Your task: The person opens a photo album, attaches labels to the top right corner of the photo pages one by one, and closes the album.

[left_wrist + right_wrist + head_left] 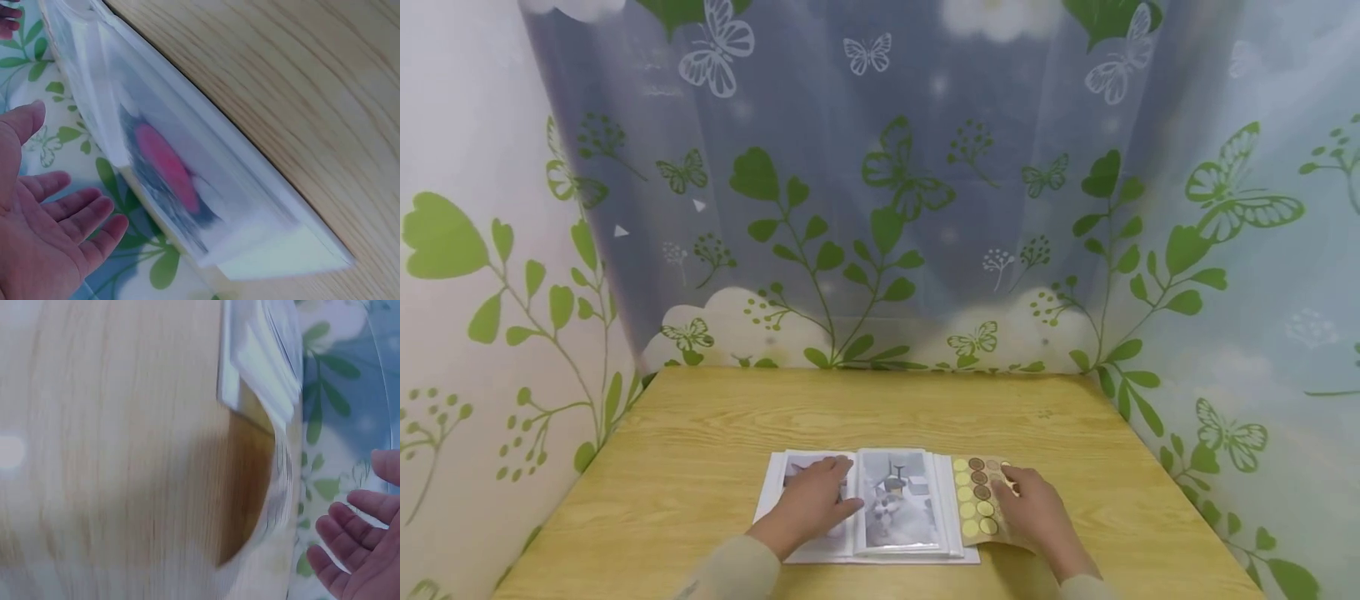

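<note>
An album (pixel 952 517) with white pages lies spread on the table, a greyish photo (pixel 895 508) in its clear sleeve in the middle. My left hand (pixel 812 504) is over the left page and partly covers the picture there; its fingers look relaxed in the left wrist view, where a pink oval shape (pixel 167 165) shows on the page. To the right, a tan sheet of round yellow and brown stickers (pixel 967 496) is against the album's edge. Over this sheet is my right hand (pixel 1037 508), fingers extended and loosely spread. The sheet (pixel 282 487) bows upward in the right wrist view.
The wood-grain table (pixel 700 425) extends behind and to both sides of the album. A curtain (pixel 820 167) with green leaves and butterflies hangs along the back, and similar patterned cloth (pixel 1240 333) closes in the sides.
</note>
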Demonstrator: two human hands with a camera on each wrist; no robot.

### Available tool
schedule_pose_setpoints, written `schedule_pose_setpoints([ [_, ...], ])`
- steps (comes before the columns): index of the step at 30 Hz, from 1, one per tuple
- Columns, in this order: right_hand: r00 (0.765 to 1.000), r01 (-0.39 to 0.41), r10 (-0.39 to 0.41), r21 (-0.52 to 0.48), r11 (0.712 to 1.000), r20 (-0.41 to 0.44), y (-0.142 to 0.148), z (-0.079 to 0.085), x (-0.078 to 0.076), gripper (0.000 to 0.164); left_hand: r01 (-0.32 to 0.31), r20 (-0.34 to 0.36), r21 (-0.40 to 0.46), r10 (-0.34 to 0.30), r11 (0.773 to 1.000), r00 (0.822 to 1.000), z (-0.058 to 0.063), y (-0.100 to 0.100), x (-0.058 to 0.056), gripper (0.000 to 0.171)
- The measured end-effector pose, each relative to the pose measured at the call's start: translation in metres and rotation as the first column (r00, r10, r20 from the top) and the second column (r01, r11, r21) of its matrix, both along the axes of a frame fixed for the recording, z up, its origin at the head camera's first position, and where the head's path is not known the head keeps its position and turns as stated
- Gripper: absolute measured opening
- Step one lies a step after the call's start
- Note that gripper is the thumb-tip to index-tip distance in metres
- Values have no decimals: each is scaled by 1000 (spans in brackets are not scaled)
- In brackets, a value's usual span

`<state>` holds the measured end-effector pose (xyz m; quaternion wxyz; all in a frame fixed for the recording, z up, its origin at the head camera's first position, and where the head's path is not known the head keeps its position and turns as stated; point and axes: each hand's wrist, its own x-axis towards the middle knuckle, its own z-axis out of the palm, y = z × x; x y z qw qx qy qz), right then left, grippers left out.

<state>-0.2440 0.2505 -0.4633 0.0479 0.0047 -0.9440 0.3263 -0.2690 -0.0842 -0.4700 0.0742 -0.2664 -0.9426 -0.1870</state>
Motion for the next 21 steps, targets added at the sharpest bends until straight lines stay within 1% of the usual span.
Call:
schedule_pose_setpoints([
  [1, 1000, 18, -18, -1, 1000, 18, 5, 1, 1, 49, -7, 11, 9, 7, 1000, 1000, 1, 3, 0, 57],
  [3, 998, 40, -39, -4, 999, 48, 14, 1, 2, 52, -27, 64, 37, 24, 999, 998, 2, 11, 0, 62],
  [7, 994, 58, -57, -2, 998, 98, 24, 5, 4, 56, -66, 172, 74, 53, 995, 984, 4, 29, -2, 66],
  [12, 988, 65, -67, 15, 998, 140, 29, 4, 5, 59, -67, 227, 107, 41, 992, 973, 10, 55, -2, 66],
  [14, 985, 70, -72, 15, 997, 154, 30, 0, 5, 61, -58, 231, 128, 27, 990, 973, 12, 66, -2, 64],
  [19, 982, 80, -79, 2, 997, 174, 32, -5, 5, 63, -60, 263, 183, 10, 981, 965, 9, 91, -3, 64],
  [21, 981, 83, -81, -5, 997, 175, 32, -6, 6, 63, -70, 290, 215, 5, 974, 957, 8, 101, -4, 64],
])
